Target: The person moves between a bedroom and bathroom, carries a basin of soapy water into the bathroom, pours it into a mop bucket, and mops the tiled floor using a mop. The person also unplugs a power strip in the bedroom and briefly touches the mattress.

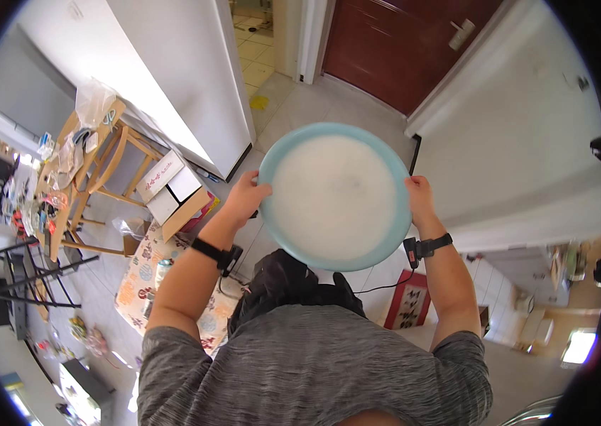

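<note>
A round light-blue plastic basin [284, 242] is held up in front of my body. Whitish, cloudy liquid or foam [332, 197] fills much of it, with a faint grey patch right of its middle. My left hand [247, 197] grips the basin's left rim, thumb over the edge. On the opposite side my right hand [420, 198] is closed on the rim; its fingers under the basin are hidden. Each wrist wears a black strap with a small device, the left one [218, 253] and the right one [425, 247], and a cable runs from each.
Ahead stand a dark red door [385, 48] and, left of it, a doorway to a tiled floor [255, 53]. A white wall corner [199, 96] juts out. To the left are an opened cardboard box [172, 191], a wooden chair [114, 160], a cluttered table [79, 170] and a patterned cloth [140, 271].
</note>
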Tool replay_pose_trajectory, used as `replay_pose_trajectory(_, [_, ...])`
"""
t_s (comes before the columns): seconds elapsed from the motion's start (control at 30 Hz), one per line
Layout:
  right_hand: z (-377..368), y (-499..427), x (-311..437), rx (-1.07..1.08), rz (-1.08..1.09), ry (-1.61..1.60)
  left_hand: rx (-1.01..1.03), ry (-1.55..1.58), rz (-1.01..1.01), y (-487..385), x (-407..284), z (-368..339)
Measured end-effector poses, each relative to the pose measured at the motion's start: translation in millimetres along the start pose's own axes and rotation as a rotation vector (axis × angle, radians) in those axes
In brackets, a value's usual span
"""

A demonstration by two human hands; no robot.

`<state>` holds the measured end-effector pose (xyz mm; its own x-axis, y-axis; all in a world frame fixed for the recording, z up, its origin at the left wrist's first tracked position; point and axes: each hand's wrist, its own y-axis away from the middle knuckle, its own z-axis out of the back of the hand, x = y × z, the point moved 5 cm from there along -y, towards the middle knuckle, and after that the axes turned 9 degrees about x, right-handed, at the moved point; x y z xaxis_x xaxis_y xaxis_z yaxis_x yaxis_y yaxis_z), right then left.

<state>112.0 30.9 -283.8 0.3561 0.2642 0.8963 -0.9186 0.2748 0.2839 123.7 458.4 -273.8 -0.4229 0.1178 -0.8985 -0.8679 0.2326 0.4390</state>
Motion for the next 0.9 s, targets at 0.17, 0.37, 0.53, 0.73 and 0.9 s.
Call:
replay_pose_trajectory(0.17, [5, -126, 56, 0.004, 0.073, -0.01, 0.032, -0.013, -0.106, -121, -78, 7])
replay_pose_trajectory(0.37, [4, -250, 111, -0.077, 0.13, -0.055, 0.204, 0.112, -0.191, -255, -161, 29])
replay_pose_trajectory(0.53, [-26, -364, 179, -0.114, 0.1, -0.034, -0.016, -0.015, -0.162, -361, -216, 71])
replay_pose_trajectory(0.73, [-74, -521, 238, 0.047, 0.161, -0.046, -0.236, -0.023, -0.145, -464, -235, 117])
replay_pose_trajectory(0.9, [-137, -646, 290, 0.22, 0.208, -0.03, -0.488, 0.031, -0.051, -516, -258, 149])
